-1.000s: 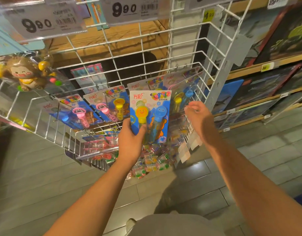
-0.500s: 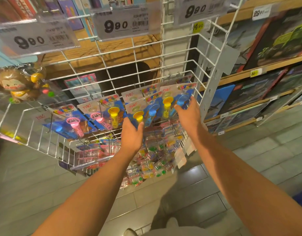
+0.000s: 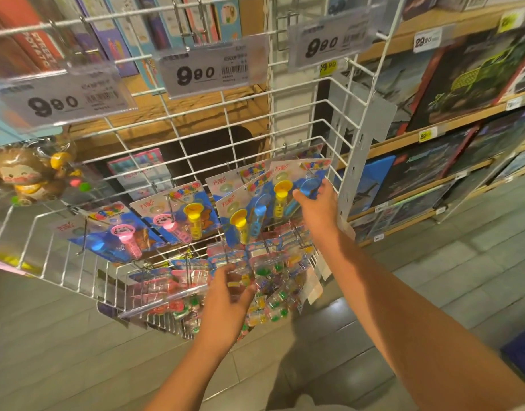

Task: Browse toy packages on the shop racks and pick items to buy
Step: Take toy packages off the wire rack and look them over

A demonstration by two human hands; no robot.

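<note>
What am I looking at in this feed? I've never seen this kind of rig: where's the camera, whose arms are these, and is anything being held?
There is no machine here. The one picture comes from a wide-angle camera worn on a person's head, looking forward and down, so the two bare arms are that person's own. They stand on a tiled floor facing a white wire rack in a shop. Blue toy packages hang on its hooks under price tags reading 9.90. The right hand reaches up and grips the rightmost hanging blue package at its blue toy. The left hand is lower, fingers loosely curled at the small clear packets on the rack's lower hooks; blur hides whether it holds one. Boxed toys fill wooden shelves to the right.
</note>
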